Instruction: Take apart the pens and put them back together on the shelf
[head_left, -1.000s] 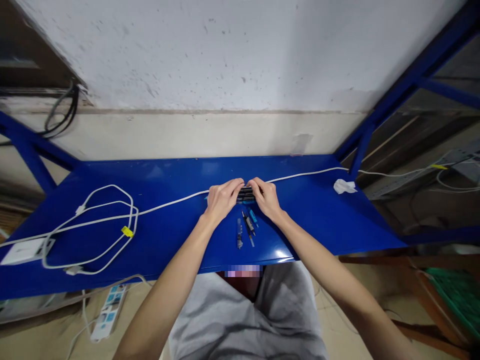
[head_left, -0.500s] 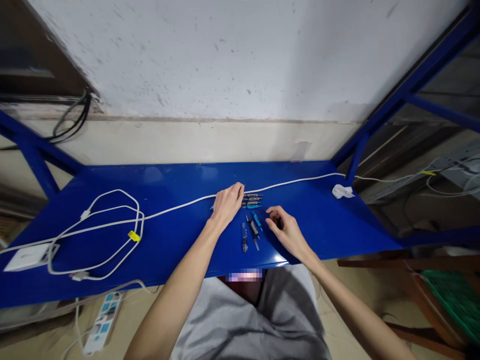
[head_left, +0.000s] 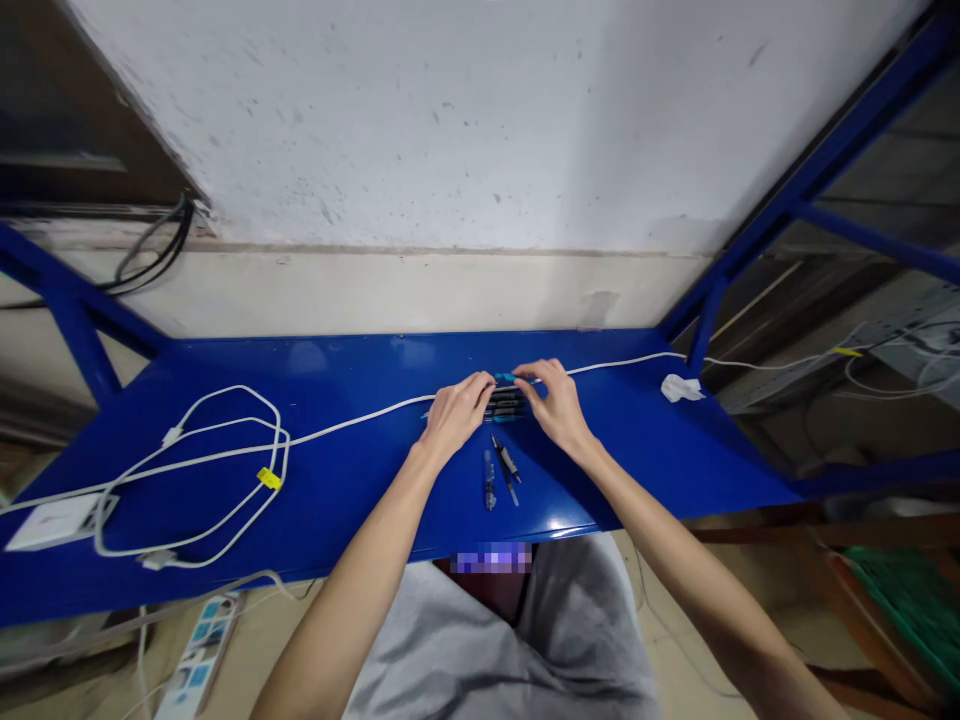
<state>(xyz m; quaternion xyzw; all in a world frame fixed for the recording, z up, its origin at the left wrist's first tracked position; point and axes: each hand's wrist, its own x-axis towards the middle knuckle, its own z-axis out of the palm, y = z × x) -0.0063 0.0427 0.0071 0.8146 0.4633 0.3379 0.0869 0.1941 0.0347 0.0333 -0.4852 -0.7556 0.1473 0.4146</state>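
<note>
My left hand (head_left: 456, 412) is closed in a pinch, its fingertips meeting the end of a light-blue pen barrel; what lies between them is too small to make out. My right hand (head_left: 556, 408) grips the light-blue pen barrel (head_left: 505, 377) between thumb and fingers. Below the fingertips several pens (head_left: 505, 403) lie side by side in a row, partly covered by my left hand. Nearer the table edge rest a clear pen piece (head_left: 489, 482), a dark pen barrel (head_left: 509, 460) and a thin refill (head_left: 511, 489).
A white cable (head_left: 360, 415) runs across the blue table (head_left: 360, 500) behind the pens and coils at the left, near a white box (head_left: 56, 522). Crumpled tissue (head_left: 681, 388) lies at the right. A power strip (head_left: 199, 655) is on the floor.
My right hand has moved up and left, taking the light-blue pen barrel from the table to my left fingertips. My left hand has stayed nearly in place.
</note>
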